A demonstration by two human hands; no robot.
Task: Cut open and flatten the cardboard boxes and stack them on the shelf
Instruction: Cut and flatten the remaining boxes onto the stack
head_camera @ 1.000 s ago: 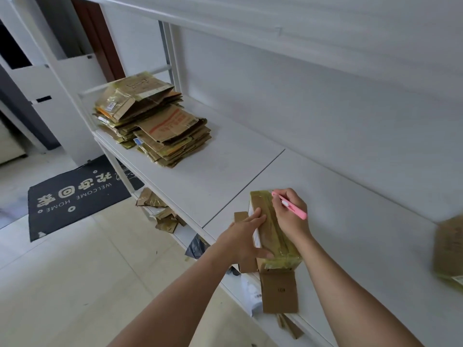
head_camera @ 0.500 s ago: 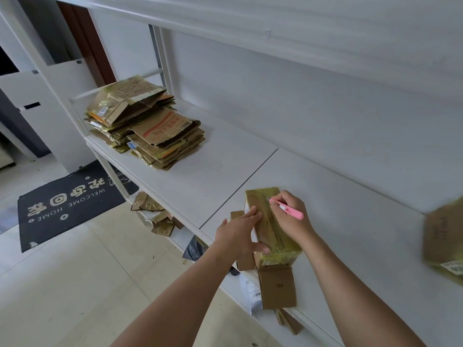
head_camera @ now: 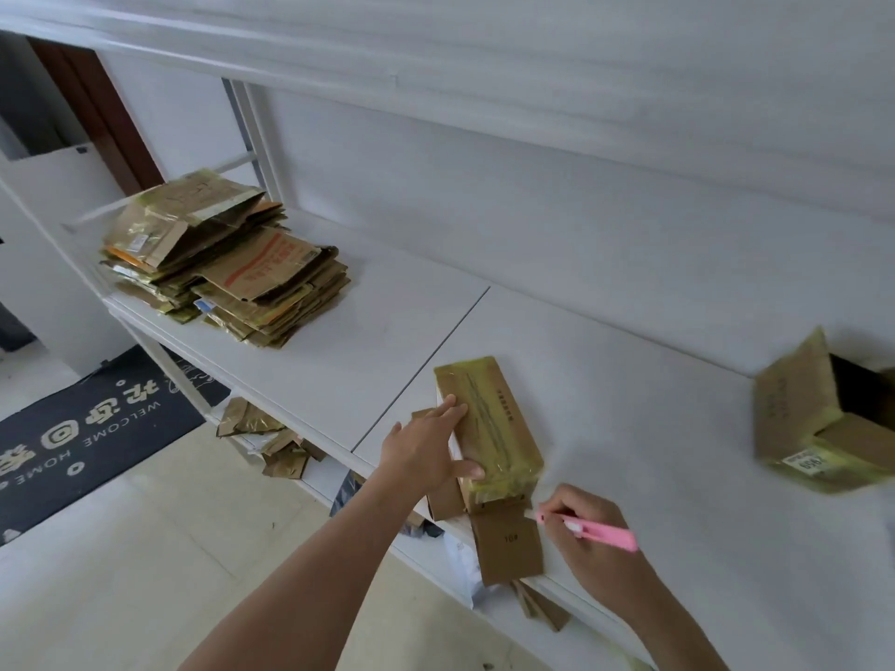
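White shelving unit against a white wall; the work surface is its broad white shelf board point(head_camera: 629, 428), with a dark welcome mat point(head_camera: 87, 428) on the floor left of the unit.

Largest item: a stack of flattened brown cardboard boxes point(head_camera: 227, 263), at the board's far left end, well apart from the work in hand. Next: an opened brown cardboard box with yellow tape point(head_camera: 818, 418), at the board's right end, not yet flattened.

Item in hand: a narrow brown cardboard box wrapped in yellowish tape point(head_camera: 489, 423), lying near the board's front edge, its loose brown end flap point(head_camera: 508, 544) overhanging that edge.

Change noted: the right hand point(head_camera: 588, 535), holding a pink utility knife point(head_camera: 595, 530), was at the box's far end a second ago and now sits off its near end, just beside the flap. Judgement: the cut along the top tape appears complete; opening out and flattening should follow.

The left hand point(head_camera: 426, 452) rests on the box's left side, fingers extended, thumb against the near end.
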